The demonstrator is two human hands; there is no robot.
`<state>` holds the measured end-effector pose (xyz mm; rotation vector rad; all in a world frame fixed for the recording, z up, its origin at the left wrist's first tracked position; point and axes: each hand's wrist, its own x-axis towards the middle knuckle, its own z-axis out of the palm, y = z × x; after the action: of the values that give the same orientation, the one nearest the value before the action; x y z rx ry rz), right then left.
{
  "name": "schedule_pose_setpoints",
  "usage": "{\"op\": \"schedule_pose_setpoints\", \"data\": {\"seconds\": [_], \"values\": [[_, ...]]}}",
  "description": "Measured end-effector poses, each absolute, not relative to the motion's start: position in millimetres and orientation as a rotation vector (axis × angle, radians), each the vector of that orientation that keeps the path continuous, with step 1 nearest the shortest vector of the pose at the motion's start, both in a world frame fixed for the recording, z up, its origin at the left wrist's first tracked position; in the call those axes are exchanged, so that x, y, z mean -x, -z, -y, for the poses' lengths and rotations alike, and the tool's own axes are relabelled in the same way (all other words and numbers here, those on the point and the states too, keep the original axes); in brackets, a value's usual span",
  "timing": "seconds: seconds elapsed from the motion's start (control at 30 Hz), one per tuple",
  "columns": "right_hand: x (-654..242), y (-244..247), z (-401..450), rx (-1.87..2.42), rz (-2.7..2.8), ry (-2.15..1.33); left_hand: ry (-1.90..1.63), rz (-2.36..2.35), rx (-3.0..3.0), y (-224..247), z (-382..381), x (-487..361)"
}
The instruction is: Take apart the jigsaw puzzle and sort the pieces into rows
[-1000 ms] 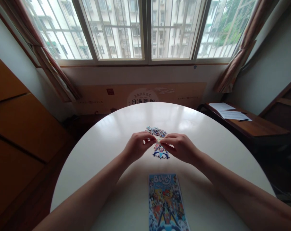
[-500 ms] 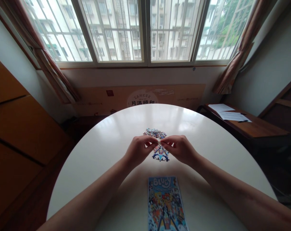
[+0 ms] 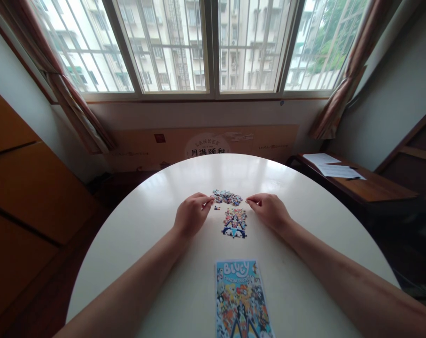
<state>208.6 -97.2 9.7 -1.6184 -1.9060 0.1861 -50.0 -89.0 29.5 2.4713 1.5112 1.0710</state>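
A partly joined jigsaw puzzle (image 3: 234,224) lies flat on the white round table (image 3: 135,263), with a heap of loose puzzle pieces (image 3: 227,197) just beyond it. My left hand (image 3: 193,215) is closed in a pinch at the heap's left edge; whatever its fingertips hold is too small to make out. Beside them lies a small puzzle piece or joined bit (image 3: 217,207). To the right of the heap, my right hand (image 3: 271,209) pinches a small puzzle piece (image 3: 247,202) between thumb and finger. Both hands are apart from the joined puzzle.
A picture sheet titled "Bluey" (image 3: 241,298) lies nearest me, between my forearms. At the right stands a wooden side table (image 3: 382,185) with papers (image 3: 341,170) and pens. Behind the round table are a printed panel (image 3: 135,141) and a barred window (image 3: 170,56).
My hands, which met above the joined puzzle, have drawn apart, the left one leftward and the right one rightward. The puzzle and the small bit beside the heap are uncovered now.
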Motion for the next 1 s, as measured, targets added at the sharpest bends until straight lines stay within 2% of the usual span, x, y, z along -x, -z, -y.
{"op": "schedule_pose_setpoints", "data": {"seconds": [0.27, 0.6, 1.0], "values": [[-201.9, -7.1, 93.6, 1.679, 1.884, -0.205, -0.806, -1.693, -2.602, -20.3, 81.2, 39.8], [-202.1, -16.1, 111.3, 1.397, 2.123, -0.190, -0.645, -1.470, -2.688, -33.4, 101.9, 41.0], [-196.8, -33.4, 132.0, 1.670, 2.285, -0.215, -0.420, -1.534, -2.615, -39.9, 122.9, 22.3]]}}
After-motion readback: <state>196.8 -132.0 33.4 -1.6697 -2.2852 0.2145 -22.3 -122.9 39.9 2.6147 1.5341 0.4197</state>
